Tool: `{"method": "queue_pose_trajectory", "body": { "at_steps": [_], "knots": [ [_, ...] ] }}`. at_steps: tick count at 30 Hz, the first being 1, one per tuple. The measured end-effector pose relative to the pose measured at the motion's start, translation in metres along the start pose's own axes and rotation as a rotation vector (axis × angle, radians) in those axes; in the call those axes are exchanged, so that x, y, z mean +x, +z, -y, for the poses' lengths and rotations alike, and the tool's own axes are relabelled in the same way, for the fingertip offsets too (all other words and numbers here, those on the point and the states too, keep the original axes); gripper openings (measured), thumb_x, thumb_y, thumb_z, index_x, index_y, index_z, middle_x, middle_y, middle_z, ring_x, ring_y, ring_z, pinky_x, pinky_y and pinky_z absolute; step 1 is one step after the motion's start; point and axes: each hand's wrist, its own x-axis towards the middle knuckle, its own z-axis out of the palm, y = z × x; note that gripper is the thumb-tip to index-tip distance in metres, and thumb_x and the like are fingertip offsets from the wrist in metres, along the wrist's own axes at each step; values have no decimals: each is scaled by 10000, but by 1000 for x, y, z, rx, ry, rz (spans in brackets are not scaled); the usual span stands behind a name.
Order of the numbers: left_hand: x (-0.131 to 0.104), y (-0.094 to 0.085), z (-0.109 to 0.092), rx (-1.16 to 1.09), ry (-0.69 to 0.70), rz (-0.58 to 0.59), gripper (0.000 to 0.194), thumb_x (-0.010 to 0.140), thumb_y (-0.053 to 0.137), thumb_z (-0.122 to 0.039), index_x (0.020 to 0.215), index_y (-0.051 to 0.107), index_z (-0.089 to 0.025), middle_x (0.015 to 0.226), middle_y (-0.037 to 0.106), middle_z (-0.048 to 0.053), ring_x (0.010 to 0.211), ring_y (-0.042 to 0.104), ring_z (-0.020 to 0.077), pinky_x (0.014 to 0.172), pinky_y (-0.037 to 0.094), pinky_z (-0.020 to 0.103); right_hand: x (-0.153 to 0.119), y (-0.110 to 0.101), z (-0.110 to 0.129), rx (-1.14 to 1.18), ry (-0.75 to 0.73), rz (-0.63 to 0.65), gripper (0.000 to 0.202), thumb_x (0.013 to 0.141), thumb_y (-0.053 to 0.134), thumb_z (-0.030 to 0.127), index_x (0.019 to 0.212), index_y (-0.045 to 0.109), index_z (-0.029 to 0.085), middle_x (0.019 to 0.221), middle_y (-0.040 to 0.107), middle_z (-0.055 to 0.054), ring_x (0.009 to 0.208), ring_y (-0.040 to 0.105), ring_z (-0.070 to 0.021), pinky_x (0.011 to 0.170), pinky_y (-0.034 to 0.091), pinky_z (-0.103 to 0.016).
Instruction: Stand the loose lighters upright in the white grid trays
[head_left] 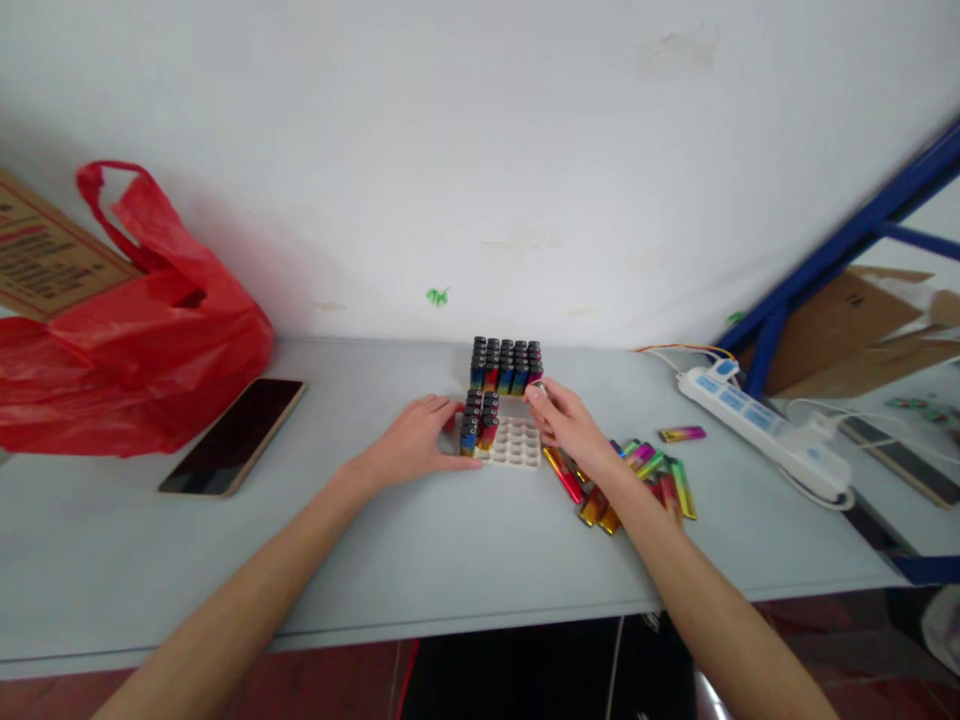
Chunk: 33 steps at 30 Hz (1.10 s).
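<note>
A white tray (517, 443) with rows of round-cornered slots lies on the table. Two columns of shiny lighters (480, 420) with black tops stand upright in its left part; the slots at the right show bare. Curved around the tray's left side, my left hand (420, 437) rests its thumb along the front corner. Something red shows by its fingertips, partly hidden. My right hand (568, 420) is closed in a pinch above the tray's back right corner, on what looks like a lighter (538, 387), mostly covered by the fingers. Loose coloured lighters (592, 505) lie under my right forearm.
Behind the tray stands a full block of upright lighters (506, 365). A single lighter (682, 434) lies apart at right, near a white power strip (765, 430) with cables. At left are a phone (234, 437) and a red plastic bag (150, 340). A blue metal frame (855, 220) borders the right.
</note>
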Motion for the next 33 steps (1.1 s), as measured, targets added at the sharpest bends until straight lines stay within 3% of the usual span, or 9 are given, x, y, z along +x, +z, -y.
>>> {"method": "queue_pose_trajectory", "body": {
  "at_steps": [5, 10, 15, 21, 27, 33],
  "knots": [
    [-2, -1, -2, 3, 10, -15, 698, 775, 860, -824, 1085, 720, -214, 1105, 774, 122, 1051, 726, 368, 1021, 567, 500, -1, 9, -5, -359, -148, -205, 609, 1005, 600, 760, 697, 464, 252, 618, 377, 64, 607, 366, -131, 570, 285, -293],
    [-3, 0, -2, 18, 13, -11, 703, 773, 877, -810, 1103, 714, -211, 1120, 772, 120, 1069, 727, 369, 1035, 566, 495, -6, 14, -1, -509, -171, -245, 548, 958, 565, 621, 597, 346, 272, 562, 314, 64, 560, 307, -118, 565, 230, -316],
    [-3, -1, -2, 23, 20, -13, 721, 777, 865, -827, 1107, 712, -204, 1102, 771, 119, 1051, 729, 373, 1020, 572, 504, -9, 17, 3, -547, -180, -216, 426, 917, 534, 530, 613, 390, 267, 559, 357, 60, 562, 344, -121, 568, 254, -304],
    [-3, 0, -1, 23, 31, -13, 723, 782, 840, -852, 1081, 712, -206, 1079, 765, 118, 1038, 725, 377, 1003, 574, 511, -12, 21, 10, -576, -217, -186, 529, 983, 535, 614, 616, 392, 262, 558, 342, 64, 566, 326, -120, 567, 250, -302],
    [-3, 2, 1, 25, 26, -15, 720, 781, 832, -859, 1066, 719, -207, 1065, 759, 116, 1030, 720, 376, 992, 575, 510, -13, 20, 8, -607, -223, -179, 375, 923, 532, 457, 628, 402, 266, 548, 380, 59, 549, 353, -121, 570, 264, -297],
    [-4, 1, -2, 19, 33, -28, 697, 806, 841, -814, 1138, 738, -210, 1107, 761, 120, 1075, 711, 369, 1042, 561, 503, -16, 21, 12, -616, -281, -96, 409, 1064, 535, 530, 763, 451, 266, 631, 469, 54, 602, 433, -144, 627, 351, -292]
  ]
}}
